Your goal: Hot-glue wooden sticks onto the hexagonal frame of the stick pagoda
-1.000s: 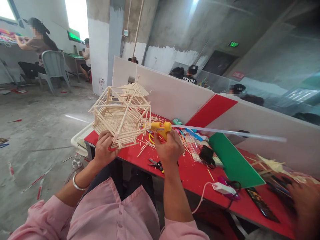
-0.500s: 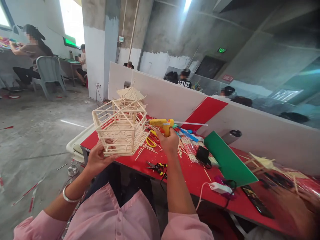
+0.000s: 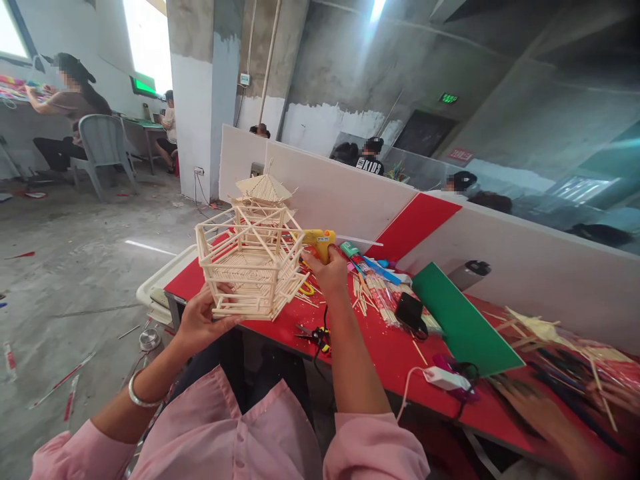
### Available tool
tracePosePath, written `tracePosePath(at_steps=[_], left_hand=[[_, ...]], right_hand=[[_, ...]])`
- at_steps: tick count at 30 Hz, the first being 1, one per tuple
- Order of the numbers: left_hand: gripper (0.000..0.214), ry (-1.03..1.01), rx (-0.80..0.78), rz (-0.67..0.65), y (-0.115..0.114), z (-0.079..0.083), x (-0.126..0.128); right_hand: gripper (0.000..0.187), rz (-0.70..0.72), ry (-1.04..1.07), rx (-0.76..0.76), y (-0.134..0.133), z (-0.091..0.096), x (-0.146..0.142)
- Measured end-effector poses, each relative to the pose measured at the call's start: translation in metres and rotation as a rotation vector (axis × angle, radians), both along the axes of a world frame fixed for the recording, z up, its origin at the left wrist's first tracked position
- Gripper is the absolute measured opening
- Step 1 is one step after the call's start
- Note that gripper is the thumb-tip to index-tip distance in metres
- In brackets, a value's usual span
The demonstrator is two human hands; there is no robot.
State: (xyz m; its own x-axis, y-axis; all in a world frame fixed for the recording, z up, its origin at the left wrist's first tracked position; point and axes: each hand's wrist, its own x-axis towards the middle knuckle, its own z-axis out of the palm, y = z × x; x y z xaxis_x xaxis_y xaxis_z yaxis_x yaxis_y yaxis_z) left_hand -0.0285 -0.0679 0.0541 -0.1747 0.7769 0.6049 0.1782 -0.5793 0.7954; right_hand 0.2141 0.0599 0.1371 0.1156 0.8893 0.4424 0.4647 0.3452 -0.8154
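My left hand [image 3: 207, 320] grips the lower near edge of an open frame model made of thin wooden sticks [image 3: 250, 273], holding it up over the table's front edge. A yellow hot glue gun [image 3: 320, 241] is in my right hand [image 3: 327, 270], with a clear glue stick poking out of its back. The gun's nozzle points left and is hidden behind the right side of the frame. Behind the frame stands another stick model with a pointed, many-sided roof [image 3: 265, 189]; its lower part is mostly covered.
On the red table [image 3: 380, 357] lie black-and-yellow pliers [image 3: 315, 335], loose sticks [image 3: 361, 297], packs of sticks [image 3: 383, 293], a black box [image 3: 409, 308] and a white power strip [image 3: 447, 379]. A green board [image 3: 465, 323] leans near the white partition [image 3: 330, 180]. Another person's hand [image 3: 535, 407] is at the right.
My right hand has brought the glue gun left, so its front now sits behind the frame. The frame has shifted slightly right and down in view. At the right, the other person's hand now covers the phone.
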Motion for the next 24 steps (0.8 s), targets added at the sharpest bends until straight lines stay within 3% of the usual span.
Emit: tracePosePath(at_steps=[7, 14, 19, 24], left_hand=[[0.027, 0.061, 0.0, 0.001, -0.002, 0.001, -0.005], [0.025, 0.025, -0.009, -0.155, -0.014, 0.003, -0.01], [0.027, -0.131, -0.053, -0.332, -0.021, 0.001, -0.022], [0.036, -0.133, -0.072, -0.265, -0.019, -0.005, -0.027]], right_hand=[[0.046, 0.217, 0.105, -0.148, -0.013, -0.026, 0.022], [0.048, -0.014, 0.082, -0.126, 0.009, -0.034, 0.028], [0.042, 0.149, 0.038, -0.209, 0.014, -0.031, 0.026], [0.043, 0.29, 0.028, -0.269, 0.005, -0.033, 0.019]])
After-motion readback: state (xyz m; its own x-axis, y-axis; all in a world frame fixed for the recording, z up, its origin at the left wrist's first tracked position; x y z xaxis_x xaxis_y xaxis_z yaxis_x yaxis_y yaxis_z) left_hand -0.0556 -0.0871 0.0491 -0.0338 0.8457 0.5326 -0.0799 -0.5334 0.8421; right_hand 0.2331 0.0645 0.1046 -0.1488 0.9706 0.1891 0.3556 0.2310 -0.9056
